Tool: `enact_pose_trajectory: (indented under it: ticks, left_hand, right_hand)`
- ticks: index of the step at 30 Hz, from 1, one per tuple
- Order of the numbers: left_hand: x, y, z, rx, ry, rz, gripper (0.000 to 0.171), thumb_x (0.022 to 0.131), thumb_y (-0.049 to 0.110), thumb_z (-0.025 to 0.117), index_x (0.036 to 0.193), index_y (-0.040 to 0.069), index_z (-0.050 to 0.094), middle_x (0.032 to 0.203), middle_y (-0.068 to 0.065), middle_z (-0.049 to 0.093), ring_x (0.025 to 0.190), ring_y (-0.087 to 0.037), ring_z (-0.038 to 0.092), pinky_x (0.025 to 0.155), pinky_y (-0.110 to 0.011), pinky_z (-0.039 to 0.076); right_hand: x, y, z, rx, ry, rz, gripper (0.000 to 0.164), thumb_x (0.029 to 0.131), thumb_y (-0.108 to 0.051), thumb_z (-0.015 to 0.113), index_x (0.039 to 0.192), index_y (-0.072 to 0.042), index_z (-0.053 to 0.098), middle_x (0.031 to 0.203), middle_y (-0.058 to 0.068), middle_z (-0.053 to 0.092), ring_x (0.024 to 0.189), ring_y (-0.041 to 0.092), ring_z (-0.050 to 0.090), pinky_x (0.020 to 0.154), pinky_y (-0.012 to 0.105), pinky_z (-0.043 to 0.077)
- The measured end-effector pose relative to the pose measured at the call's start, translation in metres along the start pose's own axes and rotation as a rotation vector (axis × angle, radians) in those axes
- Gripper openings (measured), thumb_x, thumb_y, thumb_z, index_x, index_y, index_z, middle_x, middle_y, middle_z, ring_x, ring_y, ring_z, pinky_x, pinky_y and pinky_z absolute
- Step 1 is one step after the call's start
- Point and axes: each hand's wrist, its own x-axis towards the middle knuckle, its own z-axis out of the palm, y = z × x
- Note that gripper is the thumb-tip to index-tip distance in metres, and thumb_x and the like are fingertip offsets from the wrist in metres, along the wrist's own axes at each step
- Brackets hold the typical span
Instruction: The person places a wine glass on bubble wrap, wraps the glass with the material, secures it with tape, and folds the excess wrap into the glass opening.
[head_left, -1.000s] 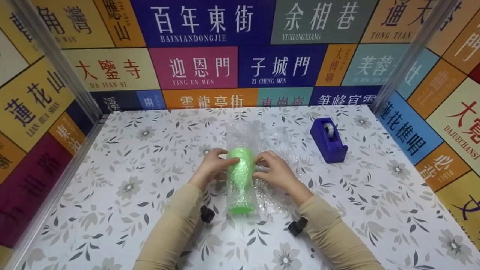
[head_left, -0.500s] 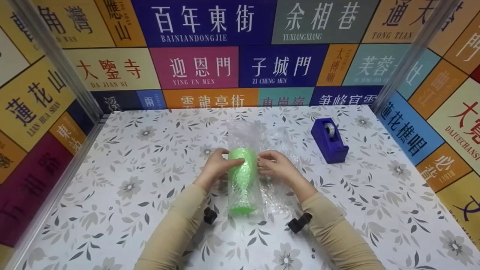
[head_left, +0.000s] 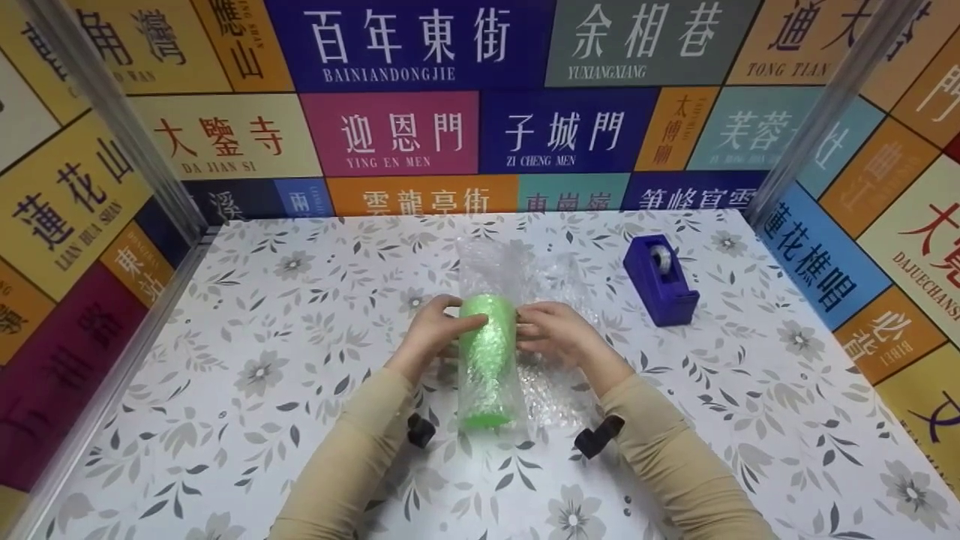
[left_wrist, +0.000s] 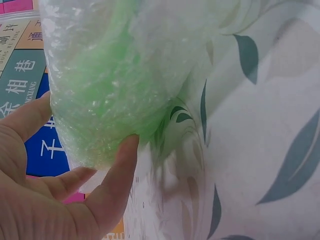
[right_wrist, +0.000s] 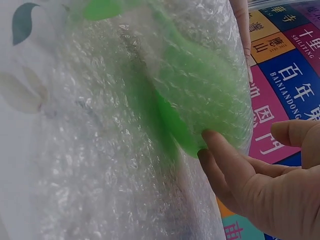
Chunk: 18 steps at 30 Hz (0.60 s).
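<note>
A green goblet-shaped cup (head_left: 487,360) lies lengthwise on the table under bubble wrap (head_left: 491,266), its wide end away from me. My left hand (head_left: 433,330) holds it by the far left side, thumb over the top. In the left wrist view, thumb and fingers (left_wrist: 112,182) curve about the wrapped wide end. Opposite, my right hand (head_left: 559,334) touches the wrap with its fingertips. The right wrist view shows those fingers (right_wrist: 227,160) fairly straight at the cup's rim, thumb apart. More bubble wrap (head_left: 555,397) spreads flat to the right, partly beneath my right hand.
A purple tape dispenser (head_left: 660,289) with a roll in it stands at the back right of the table. Flower-patterned covering (head_left: 262,375) lies over the tabletop. Sign-printed walls (head_left: 397,135) enclose the back and both sides. Black camera mounts (head_left: 598,436) sit at my wrists.
My right fingers have come together along the cup's right side, where thumb and forefinger stood apart before. The wrapped cup and both hands have shifted very slightly right in view.
</note>
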Motion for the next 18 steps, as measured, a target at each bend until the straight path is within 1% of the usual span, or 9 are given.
enact_pose_trajectory:
  ticks: [4,8,12,18]
  left_hand:
    - [0.0002,0.0018,-0.0020,-0.058,-0.030,-0.013,0.067,0.083,0.031,0.080,0.137,0.004,0.051,0.118,-0.016,0.060,0.090,-0.029,0.068,0.072,-0.043,0.061]
    - [0.0007,0.0025,-0.0039,-0.100,-0.059,-0.010,0.065,0.087,0.030,0.077,0.140,0.003,0.050,0.126,-0.019,0.057,0.099,-0.034,0.066,0.077,-0.047,0.060]
    - [0.0014,0.0029,-0.0042,-0.138,-0.077,-0.018,0.065,0.089,0.031,0.075,0.141,0.003,0.049,0.133,-0.022,0.053,0.106,-0.038,0.063,0.080,-0.049,0.059]
    - [0.0017,0.0028,-0.0047,-0.162,-0.087,-0.015,0.063,0.089,0.030,0.074,0.141,0.003,0.050,0.131,-0.022,0.053,0.104,-0.037,0.062,0.082,-0.052,0.058]
  right_hand:
    - [-0.0001,0.0013,-0.0025,-0.047,-0.010,0.009,0.039,0.103,-0.012,0.051,0.131,0.016,0.048,0.128,0.027,0.059,0.098,0.023,0.068,0.088,0.035,0.057]
    - [0.0000,0.0027,-0.0043,-0.080,-0.007,0.014,0.044,0.103,-0.016,0.053,0.133,0.014,0.048,0.127,0.022,0.060,0.097,0.021,0.066,0.088,0.034,0.057]
    - [0.0005,0.0029,-0.0039,-0.086,-0.001,0.020,0.046,0.102,-0.018,0.055,0.136,0.013,0.046,0.127,0.019,0.059,0.097,0.021,0.065,0.090,0.036,0.056]
    - [0.0027,0.0037,-0.0026,-0.073,0.008,0.038,0.052,0.101,-0.020,0.056,0.140,0.011,0.042,0.133,0.022,0.053,0.096,0.021,0.063,0.091,0.037,0.056]
